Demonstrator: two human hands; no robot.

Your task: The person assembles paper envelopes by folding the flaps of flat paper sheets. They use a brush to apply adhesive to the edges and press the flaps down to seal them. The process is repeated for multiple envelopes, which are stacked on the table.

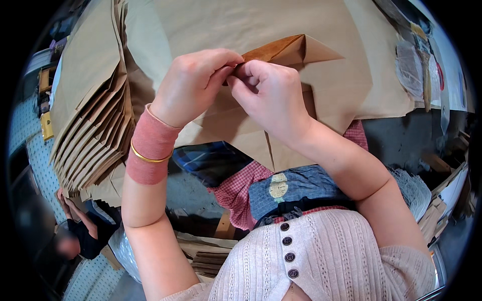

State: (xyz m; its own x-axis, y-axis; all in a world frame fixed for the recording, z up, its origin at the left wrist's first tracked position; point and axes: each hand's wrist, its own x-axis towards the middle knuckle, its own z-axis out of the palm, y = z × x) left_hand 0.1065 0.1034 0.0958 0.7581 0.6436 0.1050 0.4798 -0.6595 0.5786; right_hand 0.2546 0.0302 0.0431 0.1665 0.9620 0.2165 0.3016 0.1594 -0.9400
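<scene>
1. Far lower left of the grip: co-worker in dark top (84, 236), face blurred, hands close to the lower end of a paper stack.
2. Left of the grip, well apart: tall fanned stack of folded brown paper pieces (95, 140), edges staggered.
3. Just below left of the grip: coral-pink fabric wrist cuff (154, 125) on the left forearm, thin gold-coloured bangle (151, 160) around it.
4. Left side of the grip: bare left hand (193, 83), thumb and fingers pinched narrow on a paper edge.
5. Below the grip, slightly left: dark blue plaid cloth (213, 159), beside pink-and-white checked fabric (235, 193).
6. At the grip, extending right: brown paper piece with raised, angular fold (281, 48); its left corner is in both hands. Broad flat brown paper layers (271, 20) lie beneath and beyond; cannot tell if the fold is part of the top layer.
7. Right side of the grip: bare right hand (273, 90), fingers curled, thumb and forefinger pinching the same corner, touching or nearly touching the left fingertips; exact contact partly hidden.
8. Below right of the grip: blue denim cloth with pale patch (296, 183), above the wearer's cream knit top with dark buttons (331, 246).
9. Far right of the grip: crumpled clear plastic packet (409, 67); lower down, pale stringy bundle (409, 190).
</scene>
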